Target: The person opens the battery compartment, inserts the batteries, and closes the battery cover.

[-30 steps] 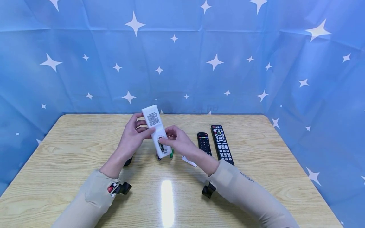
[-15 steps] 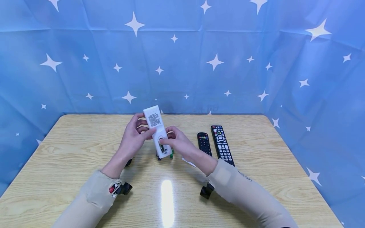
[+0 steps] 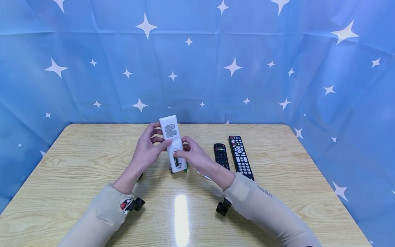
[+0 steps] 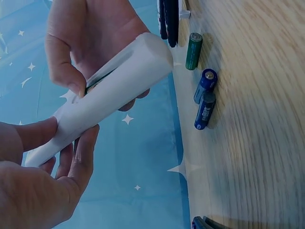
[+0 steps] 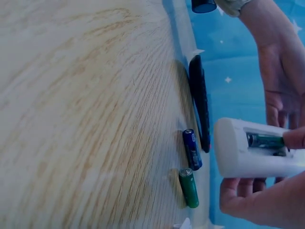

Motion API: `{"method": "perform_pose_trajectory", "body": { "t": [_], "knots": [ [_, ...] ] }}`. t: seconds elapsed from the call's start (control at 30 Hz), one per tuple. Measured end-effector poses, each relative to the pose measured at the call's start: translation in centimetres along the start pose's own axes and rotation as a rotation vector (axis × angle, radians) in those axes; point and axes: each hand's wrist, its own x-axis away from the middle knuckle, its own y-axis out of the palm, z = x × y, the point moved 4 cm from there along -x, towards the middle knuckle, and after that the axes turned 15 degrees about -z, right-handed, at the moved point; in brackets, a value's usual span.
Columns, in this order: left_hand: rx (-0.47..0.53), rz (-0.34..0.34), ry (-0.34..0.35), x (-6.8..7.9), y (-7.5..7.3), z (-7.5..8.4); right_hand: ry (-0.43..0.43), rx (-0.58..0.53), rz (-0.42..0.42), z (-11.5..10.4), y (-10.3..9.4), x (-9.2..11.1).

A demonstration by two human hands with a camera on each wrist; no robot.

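A white remote control (image 3: 170,130) is held up above the table with its back and uncovered battery compartment showing. My left hand (image 3: 146,149) grips its left side, thumb on the back and fingers behind. From the right, my right hand (image 3: 195,156) holds the lower part, its thumb pressing at the compartment. A green battery (image 5: 264,140) lies in that compartment under the thumb in the right wrist view. Below the remote, a green battery (image 4: 193,51) and two blue batteries (image 4: 205,110) lie loose on the table in the left wrist view.
Two black remotes, a shorter one (image 3: 220,156) and a longer one (image 3: 240,156), lie to the right on the wooden table (image 3: 77,164). A thin white piece (image 3: 204,175) is partly hidden under my right wrist. Another black remote (image 5: 199,100) lies at the left.
The white remote has shifted slightly right and turned more upright, my left hand moving with it. My right thumb stays at the compartment.
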Motion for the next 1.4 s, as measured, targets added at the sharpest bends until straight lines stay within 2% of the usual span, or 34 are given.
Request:
{"method": "perform_pose_trajectory", "body": {
  "t": [0.17,0.4,0.7,0.97,1.07,1.4],
  "knots": [
    [0.004,-0.002,-0.016,-0.1,-0.1,-0.1,-0.007,0.033,-0.036,0.1,0.0,0.1],
    [0.023,0.003,-0.006,-0.1,-0.4,0.3,-0.058,0.108,-0.073,-1.1,-0.3,0.4],
    [0.013,0.009,-0.045,-0.2,-0.5,-0.4,-0.026,0.149,-0.072,-0.7,-0.3,0.2],
    [0.014,0.027,-0.061,-0.1,-1.2,-0.8,-0.083,0.417,-0.057,-1.3,-0.9,0.6],
    [0.023,0.044,-0.067,-0.1,-1.4,-1.0,-0.087,0.473,-0.047,-1.4,-1.2,0.9],
    [0.030,0.060,-0.088,0.0,-1.9,-1.1,-0.016,0.633,-0.092,-0.5,-1.7,1.2]
  ]
}}
